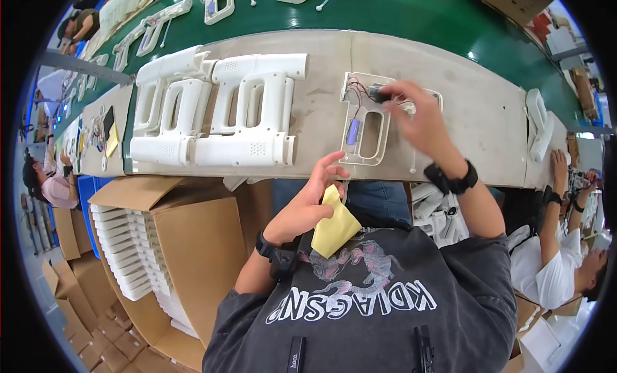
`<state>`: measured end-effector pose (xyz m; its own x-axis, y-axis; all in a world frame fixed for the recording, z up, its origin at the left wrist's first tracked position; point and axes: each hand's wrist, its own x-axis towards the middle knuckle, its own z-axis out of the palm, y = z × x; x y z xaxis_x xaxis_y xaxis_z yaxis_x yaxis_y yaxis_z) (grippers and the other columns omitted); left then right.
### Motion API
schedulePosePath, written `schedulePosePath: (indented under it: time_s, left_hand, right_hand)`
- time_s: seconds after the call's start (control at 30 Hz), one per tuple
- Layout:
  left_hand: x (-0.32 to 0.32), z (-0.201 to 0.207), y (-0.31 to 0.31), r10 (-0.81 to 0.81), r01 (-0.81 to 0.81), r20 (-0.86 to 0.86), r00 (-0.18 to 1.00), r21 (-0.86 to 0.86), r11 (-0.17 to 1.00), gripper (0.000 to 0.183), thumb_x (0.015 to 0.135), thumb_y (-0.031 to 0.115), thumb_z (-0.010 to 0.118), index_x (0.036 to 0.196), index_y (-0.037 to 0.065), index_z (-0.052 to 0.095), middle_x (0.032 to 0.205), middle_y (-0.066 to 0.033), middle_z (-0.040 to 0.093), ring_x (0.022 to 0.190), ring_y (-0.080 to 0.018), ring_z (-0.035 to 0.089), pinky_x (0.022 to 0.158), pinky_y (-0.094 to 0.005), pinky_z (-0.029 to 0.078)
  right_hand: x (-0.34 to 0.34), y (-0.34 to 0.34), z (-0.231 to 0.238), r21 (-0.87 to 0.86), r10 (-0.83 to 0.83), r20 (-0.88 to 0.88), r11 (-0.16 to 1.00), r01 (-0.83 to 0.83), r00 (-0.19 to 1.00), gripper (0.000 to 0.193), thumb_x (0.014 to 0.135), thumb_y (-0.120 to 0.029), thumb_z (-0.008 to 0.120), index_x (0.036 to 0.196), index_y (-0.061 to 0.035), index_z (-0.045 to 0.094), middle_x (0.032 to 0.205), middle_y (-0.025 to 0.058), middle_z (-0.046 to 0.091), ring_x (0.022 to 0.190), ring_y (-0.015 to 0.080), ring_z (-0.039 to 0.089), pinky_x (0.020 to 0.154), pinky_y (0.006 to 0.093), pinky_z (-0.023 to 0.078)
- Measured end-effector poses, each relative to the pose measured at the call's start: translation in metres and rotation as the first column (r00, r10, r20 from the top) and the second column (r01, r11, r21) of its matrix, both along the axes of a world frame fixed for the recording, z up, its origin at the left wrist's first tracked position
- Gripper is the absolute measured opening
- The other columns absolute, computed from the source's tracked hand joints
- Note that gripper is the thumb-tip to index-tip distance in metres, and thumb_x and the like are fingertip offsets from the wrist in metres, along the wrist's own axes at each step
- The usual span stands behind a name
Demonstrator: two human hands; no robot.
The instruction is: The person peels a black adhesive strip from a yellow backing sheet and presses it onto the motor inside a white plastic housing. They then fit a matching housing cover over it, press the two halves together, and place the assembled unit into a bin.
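Note:
An open white plastic housing half with a loop handle lies on the worktable in front of me. Inside it are a purple cylindrical battery and thin red and black wires. My right hand is over the housing's upper right, its fingers closed around a small black part at the wires' end; the fingers are slightly blurred and hide some of it. My left hand, at the table's front edge, holds a folded yellow sheet between thumb and palm, index finger extended near the handle.
Several assembled white housings lie to the left on the table. Beyond runs a green conveyor belt carrying more white units. A cardboard box of stacked white parts stands at lower left. At right, a co-worker's hand rests near another white unit.

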<state>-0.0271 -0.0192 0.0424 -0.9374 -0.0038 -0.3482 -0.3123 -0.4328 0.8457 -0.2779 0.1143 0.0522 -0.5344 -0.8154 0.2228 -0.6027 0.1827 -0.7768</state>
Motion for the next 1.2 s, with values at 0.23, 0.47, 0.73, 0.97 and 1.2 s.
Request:
schedulePosePath:
  time_s: [0.23,0.47,0.73,0.97,1.2]
  left_hand:
    - [-0.005,0.0,0.0,-0.01,0.009,0.025,1.0,0.062,0.998,0.103,0.059,-0.012,0.05,0.157,0.013,0.027,0.128,-0.0076,0.042,0.103,-0.0157,0.048,0.093,-0.0279,0.044]
    - [-0.011,0.008,-0.002,0.022,-0.024,0.037,0.999,0.063,0.998,0.102,0.059,-0.013,0.05,0.156,0.013,0.03,0.13,-0.0071,0.041,0.103,-0.0161,0.048,0.091,-0.0262,0.044]
    - [-0.012,0.011,0.012,0.187,-0.183,-0.073,0.98,0.06,0.981,0.092,0.067,-0.013,0.052,0.154,0.008,0.031,0.132,-0.0067,0.04,0.105,-0.0161,0.045,0.095,-0.0279,0.043]
    - [-0.01,0.01,0.012,-0.102,0.108,-0.074,0.992,0.093,0.99,0.058,0.095,0.004,0.063,0.147,0.003,0.039,0.138,-0.0104,0.052,0.131,-0.0181,0.048,0.107,-0.0338,0.042]
    - [-0.001,0.006,0.013,0.086,-0.068,0.218,0.972,-0.091,0.994,0.033,0.086,0.003,0.076,0.116,-0.002,0.064,0.108,-0.0039,0.069,0.099,-0.0112,0.064,0.091,-0.0273,0.05]
  right_hand:
    - [-0.037,-0.004,-0.017,0.086,-0.029,-0.236,0.995,0.051,0.971,0.024,0.083,-0.002,0.073,0.107,-0.0025,0.069,0.104,0.011,0.065,0.107,0.0304,0.057,0.096,0.039,0.046]
    - [-0.033,0.001,-0.017,0.103,-0.008,-0.313,0.994,0.042,0.95,0.027,0.082,-0.003,0.074,0.109,-0.0034,0.07,0.107,0.01,0.066,0.106,0.0303,0.058,0.092,0.0389,0.048]
    - [0.1,0.048,0.008,0.074,0.278,0.639,0.906,-0.417,0.717,0.035,0.089,-0.024,0.078,0.112,-0.0025,0.064,0.086,0.0113,0.068,0.077,0.0254,0.065,0.073,0.036,0.052]
    - [0.099,0.073,0.012,-0.04,0.23,0.684,0.959,-0.279,0.693,0.021,0.088,-0.014,0.078,0.098,-0.0007,0.064,0.081,0.0091,0.065,0.071,0.021,0.057,0.069,0.0329,0.048]
    - [0.083,0.093,0.0,0.1,0.123,0.584,0.97,-0.222,0.802,0.024,0.091,-0.017,0.073,0.105,0.0001,0.066,0.082,0.0137,0.067,0.071,0.0276,0.06,0.067,0.0355,0.047]
